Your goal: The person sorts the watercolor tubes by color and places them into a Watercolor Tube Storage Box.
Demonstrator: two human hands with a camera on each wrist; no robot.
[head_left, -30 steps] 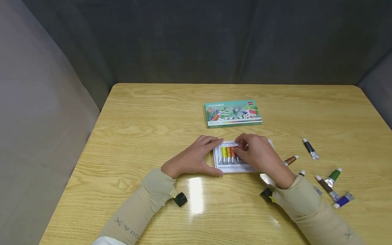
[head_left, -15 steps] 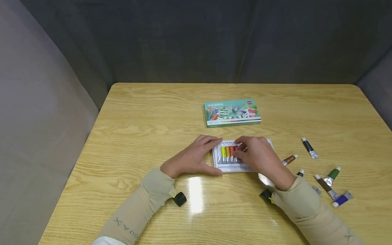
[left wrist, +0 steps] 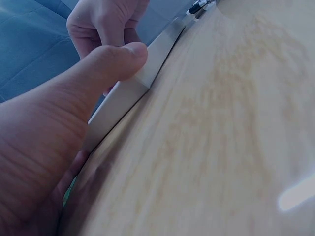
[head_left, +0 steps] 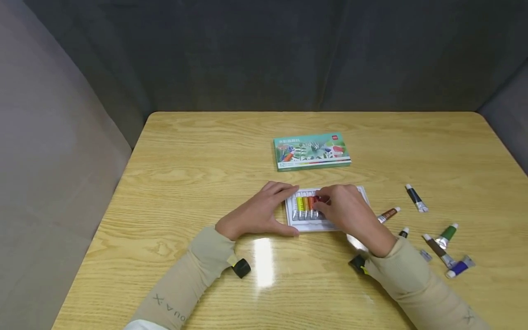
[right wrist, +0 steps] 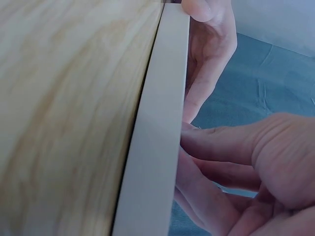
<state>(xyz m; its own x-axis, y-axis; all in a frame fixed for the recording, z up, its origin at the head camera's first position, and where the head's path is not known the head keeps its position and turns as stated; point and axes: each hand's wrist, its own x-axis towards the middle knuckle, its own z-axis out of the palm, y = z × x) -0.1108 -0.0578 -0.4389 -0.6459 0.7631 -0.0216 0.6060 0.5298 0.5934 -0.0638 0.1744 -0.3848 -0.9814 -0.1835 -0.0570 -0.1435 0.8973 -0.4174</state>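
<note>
A white paint tray (head_left: 313, 226) lies flat on the table, holding a row of paint tubes at its left end, among them a yellow tube (head_left: 300, 204) and an orange tube (head_left: 311, 203). My left hand (head_left: 260, 211) holds the tray's left end, thumb at the near edge and fingers at the far corner. Over the row, my right hand (head_left: 349, 210) pinches a dark red paint tube (head_left: 317, 200), largely hidden by the fingers. In the right wrist view the tray's side wall (right wrist: 155, 123) hides the right fingertips.
Behind the tray lies a green printed paint box (head_left: 312, 152). Loose tubes are scattered at the right: a black one (head_left: 416, 198), a reddish-brown one (head_left: 389, 214), a green one (head_left: 447, 236), a dark brown one (head_left: 439, 250) and a purple one (head_left: 459, 267).
My right hand has shifted slightly toward the near side, its fingers still at the dark red tube. The left hand keeps its place on the tray.
</note>
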